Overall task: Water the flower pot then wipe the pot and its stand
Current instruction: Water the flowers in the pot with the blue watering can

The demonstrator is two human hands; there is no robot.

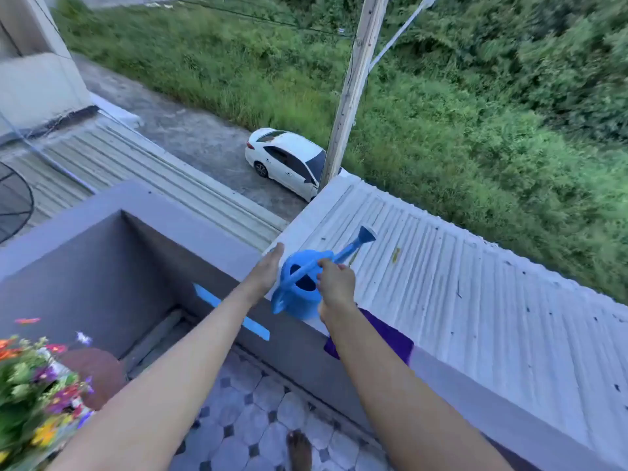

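Note:
A blue plastic watering can [299,294] stands on the grey balcony wall top [452,375], spout pointing up and to the right. My right hand [334,283] is closed around its top handle. My left hand [270,266] lies flat against the can's left side, fingers straight. A purple cloth [390,334] is draped over the wall just right of the can, partly behind my right forearm. At the lower left is the flower pot [98,372], brownish and round, with colourful flowers [34,392] blurred in front of it. Its stand is hidden.
The balcony floor [258,409] has pale tiles with dark diamonds; a bare foot [299,450] shows at the bottom. A strip of blue tape [231,311] is stuck on the wall's inner face. Beyond the wall lie corrugated roofs [441,266], a white car [289,161] and a pole [353,86].

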